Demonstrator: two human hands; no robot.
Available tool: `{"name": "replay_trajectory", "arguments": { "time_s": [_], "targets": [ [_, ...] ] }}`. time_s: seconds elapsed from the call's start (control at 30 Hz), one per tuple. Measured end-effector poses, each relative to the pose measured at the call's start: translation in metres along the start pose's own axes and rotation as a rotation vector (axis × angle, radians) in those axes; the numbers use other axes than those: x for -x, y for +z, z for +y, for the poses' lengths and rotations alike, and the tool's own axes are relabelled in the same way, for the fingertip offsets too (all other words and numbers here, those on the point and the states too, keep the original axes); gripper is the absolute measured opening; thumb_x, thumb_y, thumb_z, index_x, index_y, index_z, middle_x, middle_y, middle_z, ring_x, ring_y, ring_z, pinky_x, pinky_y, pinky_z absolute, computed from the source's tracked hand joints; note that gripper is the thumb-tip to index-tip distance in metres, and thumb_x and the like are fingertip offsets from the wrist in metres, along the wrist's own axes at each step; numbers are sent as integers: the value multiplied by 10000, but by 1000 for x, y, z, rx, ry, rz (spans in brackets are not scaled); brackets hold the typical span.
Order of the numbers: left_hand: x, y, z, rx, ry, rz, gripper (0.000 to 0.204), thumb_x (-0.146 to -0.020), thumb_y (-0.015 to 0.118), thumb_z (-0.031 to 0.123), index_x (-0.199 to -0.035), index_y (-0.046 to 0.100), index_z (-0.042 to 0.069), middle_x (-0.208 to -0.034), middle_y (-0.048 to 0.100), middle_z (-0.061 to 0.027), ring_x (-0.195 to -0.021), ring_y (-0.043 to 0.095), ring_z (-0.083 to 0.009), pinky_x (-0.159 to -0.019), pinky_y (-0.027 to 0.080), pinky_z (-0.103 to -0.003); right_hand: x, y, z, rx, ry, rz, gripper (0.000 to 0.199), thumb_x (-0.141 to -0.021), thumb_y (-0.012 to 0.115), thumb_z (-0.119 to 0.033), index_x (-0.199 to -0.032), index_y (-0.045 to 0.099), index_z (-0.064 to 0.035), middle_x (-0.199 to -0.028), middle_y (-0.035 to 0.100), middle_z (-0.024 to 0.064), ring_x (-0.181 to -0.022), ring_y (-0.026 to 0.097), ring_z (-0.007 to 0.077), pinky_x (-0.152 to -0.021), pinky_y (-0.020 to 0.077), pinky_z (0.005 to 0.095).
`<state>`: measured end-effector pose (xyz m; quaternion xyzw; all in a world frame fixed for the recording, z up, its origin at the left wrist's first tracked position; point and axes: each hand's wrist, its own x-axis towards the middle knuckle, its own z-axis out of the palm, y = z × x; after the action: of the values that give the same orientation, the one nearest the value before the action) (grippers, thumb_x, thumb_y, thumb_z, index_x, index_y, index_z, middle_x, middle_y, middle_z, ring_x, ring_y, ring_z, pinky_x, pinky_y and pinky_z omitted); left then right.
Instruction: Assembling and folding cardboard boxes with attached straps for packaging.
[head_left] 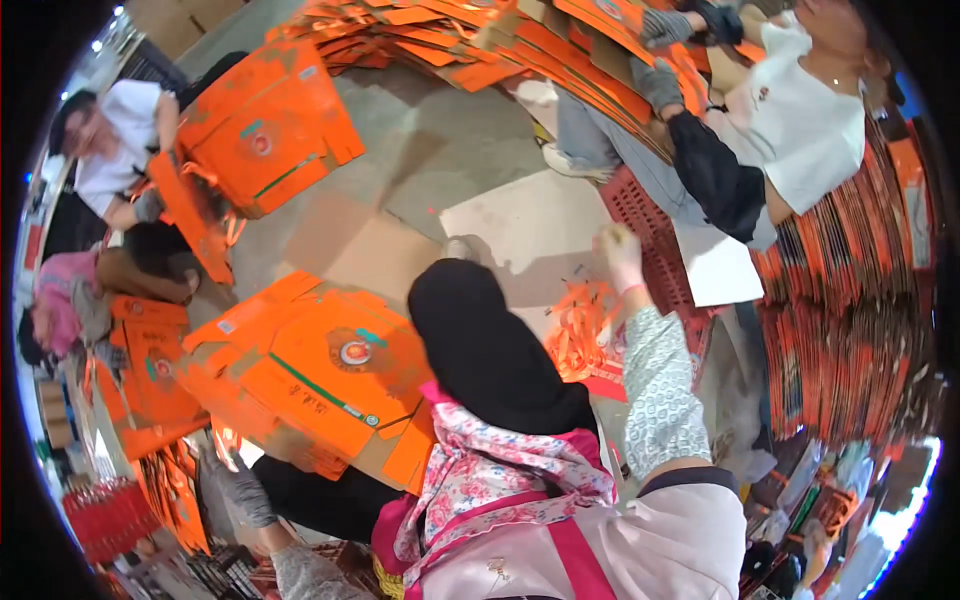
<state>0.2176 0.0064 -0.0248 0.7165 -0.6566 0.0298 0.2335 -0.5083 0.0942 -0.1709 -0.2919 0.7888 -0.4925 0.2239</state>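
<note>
My left hand [243, 490], in a grey glove, is at the lower left beside flat orange cardboard box blanks [325, 370] spread over my lap. Its fingers look apart, near a shiny orange strip [228, 440]; I see no firm hold on anything. My right hand [622, 255], in a pale glove, is raised with curled fingers. Whatever it may hold is too small to make out. Below it lies a heap of orange plastic straps [580, 325], on a red sheet [606, 384].
A red plastic crate [650, 225] stands right of the flat cardboard sheets [535, 225] on the floor. Tall stacks of folded orange boxes [845, 310] rise at right. A co-worker [790, 110] handles orange cardboard at upper right; two more people [115, 150] work at left with orange boxes.
</note>
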Motion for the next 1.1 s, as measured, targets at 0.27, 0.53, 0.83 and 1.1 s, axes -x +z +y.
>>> {"name": "replay_trajectory", "arguments": {
  "time_s": [0.27,0.53,0.83,1.1],
  "targets": [
    [76,69,160,124,443,-522,356,-783,575,77,-1129,550,1,-1358,365,-207,-1265,347,-362,-1041,305,-405,84,40,210,776,249,-175,370,-767,521,-316,-1020,618,-64,-977,630,185,-943,589,322,-783,470,449],
    [101,66,181,117,242,-670,346,-792,578,53,-1138,563,39,-1347,396,-162,-1214,418,-336,-983,368,-392,43,82,219,1217,62,-124,259,-823,498,-229,-1052,596,-159,-1073,566,85,-1044,515,286,-780,454,433],
    [96,82,185,149,186,-715,328,-809,565,66,-1136,563,43,-1328,411,-177,-1222,413,-334,-997,357,-395,10,106,252,1409,-64,-101,215,-751,590,-270,-915,684,-170,-988,589,102,-938,545,265,-815,420,430],
    [84,80,187,374,155,-618,314,-819,543,-23,-1128,558,35,-1325,423,-145,-1236,404,-306,-1013,346,-381,1,36,75,9,157,-85,157,-864,475,-132,-962,563,-46,-804,602,77,-919,577,216,-737,443,391]
  ]
}}
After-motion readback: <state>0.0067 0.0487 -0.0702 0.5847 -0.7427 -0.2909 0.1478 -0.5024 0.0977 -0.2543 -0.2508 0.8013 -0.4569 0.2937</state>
